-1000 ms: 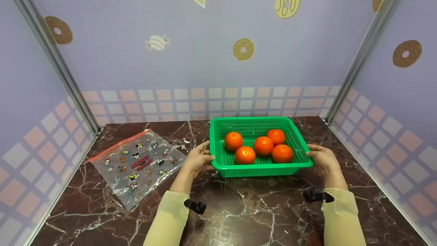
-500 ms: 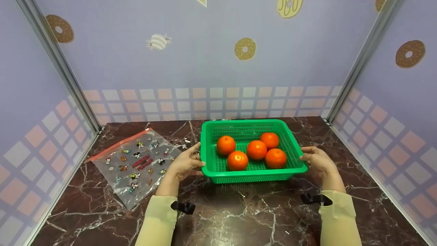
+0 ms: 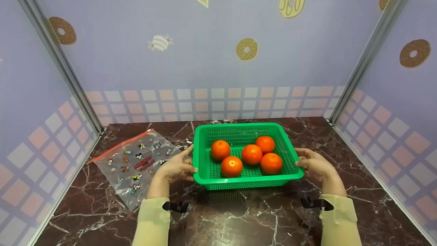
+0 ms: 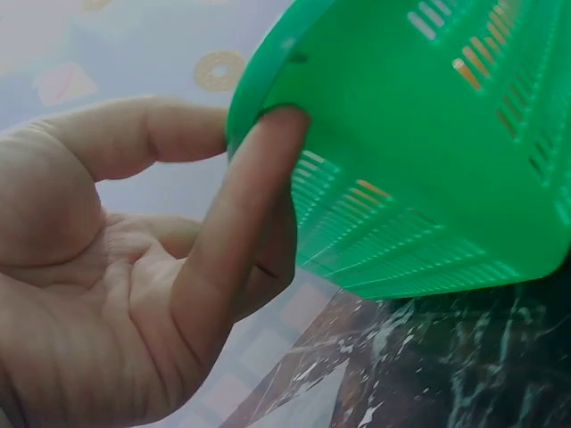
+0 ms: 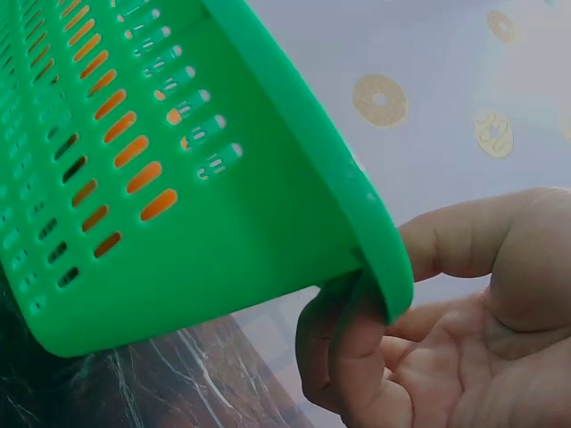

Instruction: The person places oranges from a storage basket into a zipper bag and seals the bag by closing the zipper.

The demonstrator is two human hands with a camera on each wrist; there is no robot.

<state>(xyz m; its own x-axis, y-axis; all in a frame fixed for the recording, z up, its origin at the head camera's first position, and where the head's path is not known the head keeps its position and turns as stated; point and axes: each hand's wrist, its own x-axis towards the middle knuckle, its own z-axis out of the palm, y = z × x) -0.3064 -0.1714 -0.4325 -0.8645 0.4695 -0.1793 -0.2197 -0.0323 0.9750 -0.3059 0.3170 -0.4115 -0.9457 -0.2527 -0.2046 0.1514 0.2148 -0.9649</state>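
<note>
A green plastic basket (image 3: 249, 181) with slotted walls is held between both hands in the head view. Several oranges (image 3: 252, 154) lie loose on its floor. My left hand (image 3: 177, 168) pinches the rim at the basket's left end, thumb on the outside top and fingers curled under the lip, as the left wrist view shows of the hand (image 4: 169, 241). At the opposite end my right hand (image 3: 315, 166) grips the rim likewise; in the right wrist view its fingers (image 5: 357, 357) hook beneath the lip.
To the left, a clear zip bag (image 3: 131, 171) with cartoon prints and a red seal lies flat on the dark marbled table (image 3: 232, 222). Patterned panels (image 3: 205, 65) wall in the back and both sides.
The basket, with the oranges in it, has moved left and nearer to me. Both hands have kept their grip on its rim, and my left forearm now overlaps the zip bag.
</note>
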